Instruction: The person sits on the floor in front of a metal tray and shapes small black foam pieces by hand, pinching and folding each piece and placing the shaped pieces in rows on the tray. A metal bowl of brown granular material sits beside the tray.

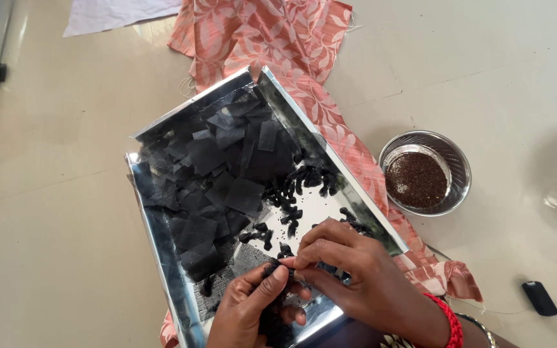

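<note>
A shiny steel tray point(162, 245) rests on an orange leaf-print cloth point(278, 38). Many black mesh fabric squares point(220, 167) lie piled in its far half, and small black rolled bundles point(298, 187) are scattered in the middle. My left hand point(249, 312) pinches a black fabric piece point(272, 270) over the tray's near edge. My right hand point(356, 270), with a red thread bracelet and a bangle at the wrist, meets it from the right, its fingertips on the same piece.
A steel bowl point(456, 161) holding dark brown seeds point(416, 179) stands on the pale floor to the right of the tray. A small black object point(539, 298) lies at the lower right. White cloth point(117, 13) lies at the top left.
</note>
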